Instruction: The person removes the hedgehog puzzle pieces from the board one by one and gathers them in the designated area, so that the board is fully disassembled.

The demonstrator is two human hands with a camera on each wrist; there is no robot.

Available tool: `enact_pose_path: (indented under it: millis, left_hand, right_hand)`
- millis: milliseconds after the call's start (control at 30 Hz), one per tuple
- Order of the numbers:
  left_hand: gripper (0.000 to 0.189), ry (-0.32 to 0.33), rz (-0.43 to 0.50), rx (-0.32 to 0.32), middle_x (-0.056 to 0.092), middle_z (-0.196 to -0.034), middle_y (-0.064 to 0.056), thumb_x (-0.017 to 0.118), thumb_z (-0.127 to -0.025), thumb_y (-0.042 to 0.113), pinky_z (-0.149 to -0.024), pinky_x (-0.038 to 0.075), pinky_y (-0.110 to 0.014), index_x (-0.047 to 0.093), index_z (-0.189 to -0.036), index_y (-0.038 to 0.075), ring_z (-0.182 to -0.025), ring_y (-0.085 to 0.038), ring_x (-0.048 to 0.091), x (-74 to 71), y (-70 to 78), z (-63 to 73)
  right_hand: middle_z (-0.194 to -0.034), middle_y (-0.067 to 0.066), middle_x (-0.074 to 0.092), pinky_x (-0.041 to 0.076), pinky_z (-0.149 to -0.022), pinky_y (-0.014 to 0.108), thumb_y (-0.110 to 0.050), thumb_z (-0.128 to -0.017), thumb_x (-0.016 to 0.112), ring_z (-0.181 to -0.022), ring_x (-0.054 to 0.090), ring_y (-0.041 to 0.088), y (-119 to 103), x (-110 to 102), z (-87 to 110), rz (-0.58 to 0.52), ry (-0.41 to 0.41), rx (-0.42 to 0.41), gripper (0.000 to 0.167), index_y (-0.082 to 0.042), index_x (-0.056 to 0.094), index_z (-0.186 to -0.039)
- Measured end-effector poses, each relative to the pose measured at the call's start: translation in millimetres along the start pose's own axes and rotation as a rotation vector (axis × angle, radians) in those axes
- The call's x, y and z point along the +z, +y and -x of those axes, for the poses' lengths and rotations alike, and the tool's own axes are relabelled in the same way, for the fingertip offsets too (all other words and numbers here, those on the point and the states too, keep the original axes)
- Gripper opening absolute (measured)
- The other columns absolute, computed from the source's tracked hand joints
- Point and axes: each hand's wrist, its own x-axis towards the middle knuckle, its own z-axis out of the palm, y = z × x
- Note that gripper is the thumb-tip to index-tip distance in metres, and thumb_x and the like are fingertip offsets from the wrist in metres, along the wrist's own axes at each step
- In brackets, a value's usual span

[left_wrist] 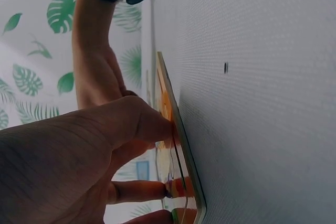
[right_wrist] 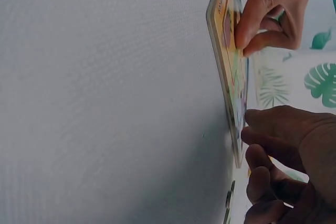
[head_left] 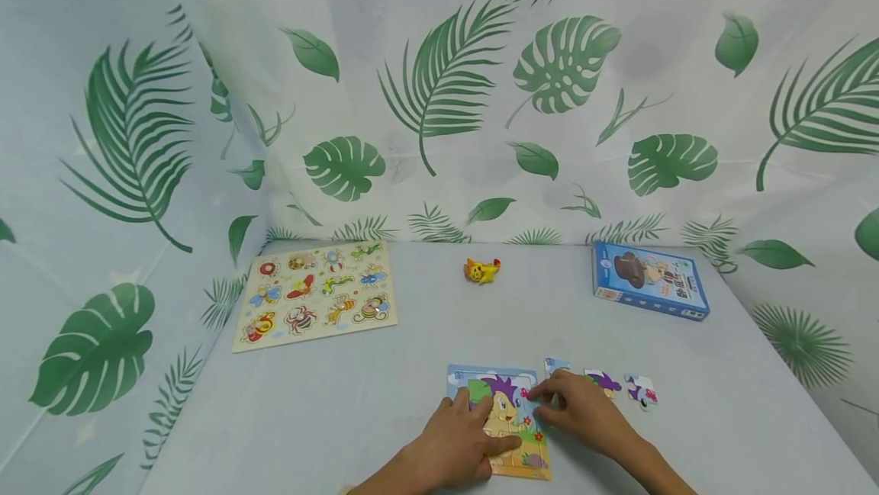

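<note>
A jigsaw puzzle point(head_left: 515, 472) with a purple-haired cartoon animal lies in its tray on the table in front of me. My left hand point(head_left: 458, 438) rests on its left and lower part, fingers spread, with fingertips pressing the picture. At the puzzle's right edge, my right hand point(head_left: 584, 411) has thumb and index finger bent onto a light-blue puzzle piece point(head_left: 523, 406). The right wrist view shows these fingertips right at the puzzle's surface, with the other fingers of the right hand point(right_wrist: 286, 150) curled. Low along the tray's edge, the left wrist view shows my left hand point(left_wrist: 126, 135).
Loose puzzle pieces lie right of the tray: a blue one point(head_left: 557, 364), a purple one point(head_left: 604, 382) and a white-and-purple one point(head_left: 642, 391). Farther back are a wooden insect board point(head_left: 316, 295), a small yellow toy figure point(head_left: 483, 271) and a blue box point(head_left: 650, 280). Leaf-printed cloth walls surround the table.
</note>
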Motion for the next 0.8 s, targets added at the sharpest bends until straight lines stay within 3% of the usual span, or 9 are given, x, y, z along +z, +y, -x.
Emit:
enact_pose_path:
  millis: [433, 800]
  left_hand:
    - [0.053, -0.027, 0.028, -0.022, 0.044, -0.139, 0.0, 0.057, -0.093, 0.053, -0.076, 0.049, -0.041, 0.037, -0.142, 0.062, -0.105, -0.03, 0.048, -0.9, 0.5, -0.6]
    - [0.054, -0.025, 0.021, -0.021, 0.044, -0.134, 0.0, 0.058, -0.092, 0.055, -0.07, 0.048, -0.039, 0.038, -0.141, 0.062, -0.101, -0.029, 0.047, 0.4, 1.2, -0.6]
  right_hand:
    - [-0.08, -0.013, 0.055, 0.044, -0.06, 0.025, -0.018, -0.084, 0.078, -0.068, 0.048, 0.004, -7.9, 2.1, -1.5, -0.043, -0.033, 0.001, 0.01, -0.016, 0.072, -0.093]
    - [-0.083, -0.007, 0.057, 0.046, -0.061, 0.027, -0.014, -0.089, 0.072, -0.07, 0.052, 0.007, -4.2, 3.7, -1.7, -0.183, -0.047, 0.004, 0.008, -0.014, 0.065, -0.093]
